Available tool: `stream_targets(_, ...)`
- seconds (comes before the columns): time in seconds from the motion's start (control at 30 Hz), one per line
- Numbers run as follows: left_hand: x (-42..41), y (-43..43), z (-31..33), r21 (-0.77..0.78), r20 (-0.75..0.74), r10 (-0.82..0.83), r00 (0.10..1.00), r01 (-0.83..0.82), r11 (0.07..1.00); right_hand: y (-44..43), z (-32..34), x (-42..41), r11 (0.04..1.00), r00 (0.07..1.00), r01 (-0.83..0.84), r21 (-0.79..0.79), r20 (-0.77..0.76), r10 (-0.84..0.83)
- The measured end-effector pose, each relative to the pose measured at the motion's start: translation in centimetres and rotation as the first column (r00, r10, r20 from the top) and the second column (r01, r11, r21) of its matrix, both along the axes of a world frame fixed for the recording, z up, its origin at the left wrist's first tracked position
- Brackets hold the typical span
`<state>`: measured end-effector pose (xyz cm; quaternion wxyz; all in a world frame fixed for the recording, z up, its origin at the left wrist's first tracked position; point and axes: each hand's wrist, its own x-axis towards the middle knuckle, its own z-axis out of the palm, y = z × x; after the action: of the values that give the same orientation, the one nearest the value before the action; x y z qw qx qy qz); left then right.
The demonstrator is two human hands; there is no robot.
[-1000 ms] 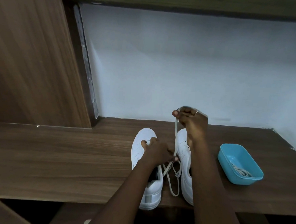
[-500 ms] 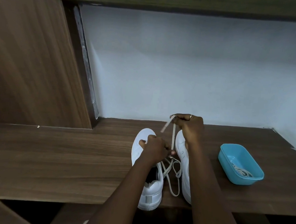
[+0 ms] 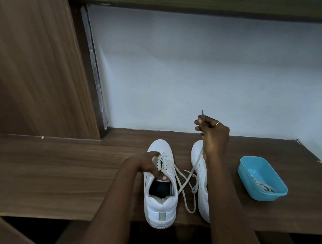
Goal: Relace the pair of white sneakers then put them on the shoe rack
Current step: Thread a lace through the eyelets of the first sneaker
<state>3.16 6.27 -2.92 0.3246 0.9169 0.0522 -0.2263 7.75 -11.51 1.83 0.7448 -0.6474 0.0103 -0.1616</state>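
Two white sneakers stand side by side on the wooden shelf (image 3: 60, 172), toes toward the wall. The left sneaker (image 3: 160, 202) is partly laced, and my left hand (image 3: 146, 164) holds it at the tongue and eyelets. My right hand (image 3: 212, 135) is raised above the toe of the right sneaker (image 3: 200, 180) and pinches one end of the white lace (image 3: 186, 179), pulling it up taut; the aglet sticks out above my fingers. The lace's other end lies looped between the shoes. My right forearm covers much of the right sneaker.
A blue plastic tub (image 3: 261, 177) with another coiled white lace inside sits to the right on the shelf. A pale wall rises right behind the shoes. A wooden panel (image 3: 38, 68) stands at the left, and the shelf's front edge lies under the heels.
My right hand has risen and shifted right, drawing the lace out longer through the eyelets. My left hand has slid left onto the tongue, uncovering the laced part of the left sneaker.
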Motion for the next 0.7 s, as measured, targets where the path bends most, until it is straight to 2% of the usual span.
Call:
stream_targets(0.13,-0.2,0.1,0.1,0.064,0.0,0.039,0.999,-0.039,0.997,0.3,-0.3,0.0,0.995,0.997,-0.064,-0.071,-0.038,0.061)
stream_targets(0.2,0.0,-0.1,-0.2,0.069,0.073,0.065,0.995,-0.07,0.995,0.6,-0.4,0.0,0.983,0.993,-0.103,-0.152,-0.065,0.094)
stream_targets(0.33,-0.1,-0.5,-0.2,0.071,0.194,0.112,0.975,-0.128,0.989,1.4,-0.8,-0.2,0.959,0.978,-0.2,-0.2,-0.108,0.181)
stream_targets(0.4,-0.2,-0.5,-0.1,0.069,0.253,0.147,0.956,-0.169,0.983,1.8,-1.3,-0.3,0.92,0.965,-0.255,-0.299,-0.137,0.223)
stream_targets(0.53,0.0,-0.3,-0.6,-0.025,0.284,0.242,0.928,-0.246,0.969,2.7,-2.5,-0.7,0.855,0.947,-0.322,-0.407,-0.157,0.281)
stream_targets(0.6,0.0,-0.3,-0.8,-0.117,0.253,0.309,0.917,-0.288,0.951,3.2,-2.9,-1.0,0.814,0.933,-0.36,-0.456,-0.186,0.308)
stream_targets(0.7,0.0,-0.1,-1.2,-0.249,0.173,0.422,0.89,-0.375,0.893,3.8,-3.7,-1.4,0.699,0.921,-0.389,-0.6,-0.233,0.313)
